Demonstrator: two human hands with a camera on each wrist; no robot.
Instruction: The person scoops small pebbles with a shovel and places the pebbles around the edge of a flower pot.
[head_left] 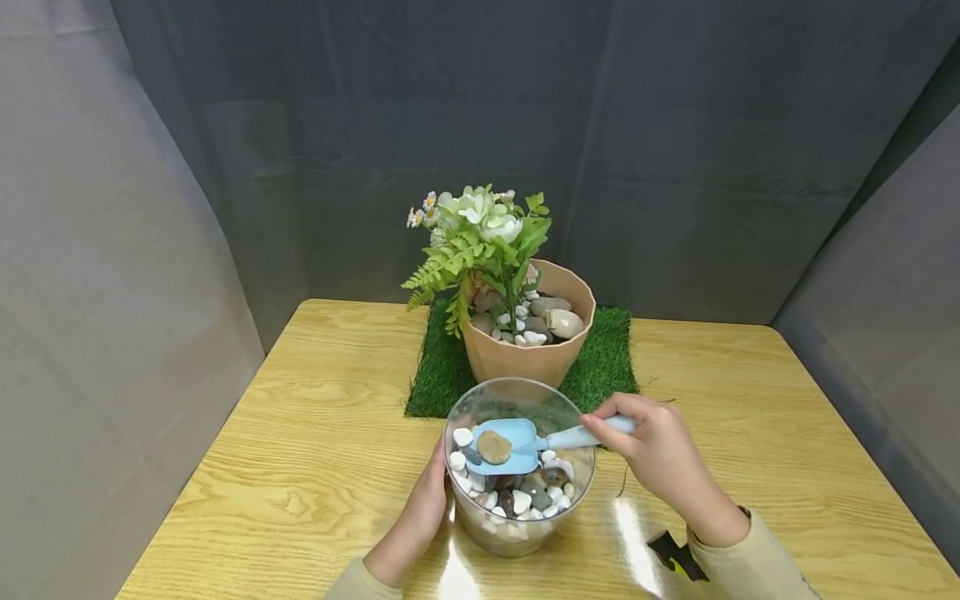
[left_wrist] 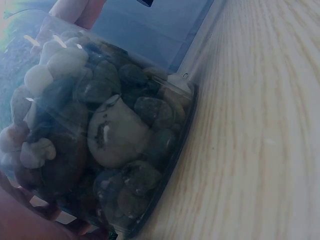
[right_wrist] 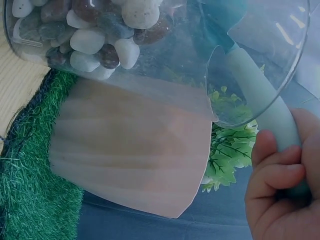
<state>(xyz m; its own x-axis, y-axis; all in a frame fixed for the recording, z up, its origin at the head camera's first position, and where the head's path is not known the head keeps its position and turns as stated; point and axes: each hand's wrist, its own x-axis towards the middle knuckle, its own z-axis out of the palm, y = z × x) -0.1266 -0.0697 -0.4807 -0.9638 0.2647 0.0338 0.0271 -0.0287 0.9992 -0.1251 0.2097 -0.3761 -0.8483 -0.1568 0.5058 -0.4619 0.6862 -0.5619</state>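
My right hand [head_left: 660, 450] grips the pale handle of a blue toy shovel [head_left: 519, 432]. The shovel's scoop is over the mouth of a clear container [head_left: 517, 393], with a tan stone [head_left: 494, 447] and a small dark grey stone lying in it. In the right wrist view, fingers [right_wrist: 275, 172] curl round the shovel handle. My left hand [head_left: 429, 497] holds the container's left side; the left wrist view shows fingers [left_wrist: 30, 212] around its wall. White, grey and brown pebbles [left_wrist: 117, 132] fill the container's lower part.
Behind the container, a peach flowerpot [head_left: 517, 363] holds stones and artificial flowers [head_left: 480, 217] with green leaves. It stands on a green turf mat [head_left: 442, 387]. A small black and yellow item [head_left: 677, 557] is by the right sleeve on the wooden table [head_left: 315, 433]. Grey curtains surround the table.
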